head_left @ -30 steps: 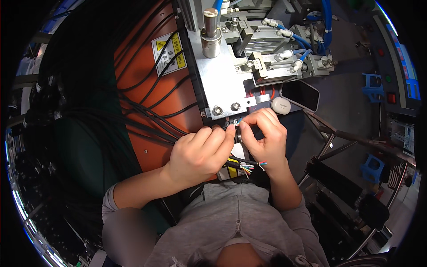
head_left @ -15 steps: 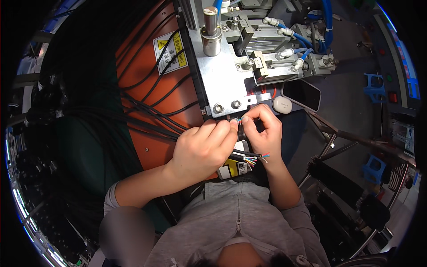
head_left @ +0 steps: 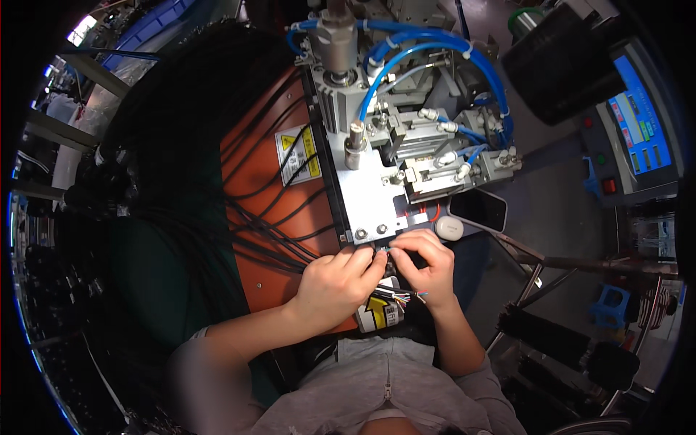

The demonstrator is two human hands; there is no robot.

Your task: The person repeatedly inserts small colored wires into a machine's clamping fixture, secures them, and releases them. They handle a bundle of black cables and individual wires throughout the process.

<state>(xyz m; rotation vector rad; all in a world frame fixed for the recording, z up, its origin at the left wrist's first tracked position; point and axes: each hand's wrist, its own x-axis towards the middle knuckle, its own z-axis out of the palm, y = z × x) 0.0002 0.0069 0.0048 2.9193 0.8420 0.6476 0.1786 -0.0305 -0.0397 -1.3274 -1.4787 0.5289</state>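
My left hand [head_left: 335,284] is closed at the front edge of the silver metal plate [head_left: 371,196], thumb and fingertips pinching thin coloured wires [head_left: 385,249]. Just to its right, my right hand [head_left: 428,271] pinches the same small bundle with thumb and forefinger. The wires' tips and whatever they meet are mostly hidden by my fingers. Below the hands, black cables end in fanned-out coloured wires [head_left: 403,296], over a white and yellow label [head_left: 380,315]. More black cables [head_left: 272,250] run in from the left across an orange-red surface [head_left: 250,270].
Behind the plate stands a pneumatic fixture with blue air hoses [head_left: 500,90]. A phone [head_left: 484,212] and a cream oval case [head_left: 449,228] lie right of it. Far right are a lit control screen [head_left: 641,127] and a blue stool [head_left: 610,306]. Black cable bundles hang at left.
The view has tilted upward, so the fixture and my hands appear lower and more of the hoses and screen shows. Both hands keep their pinch on the wires, with little visible shift.
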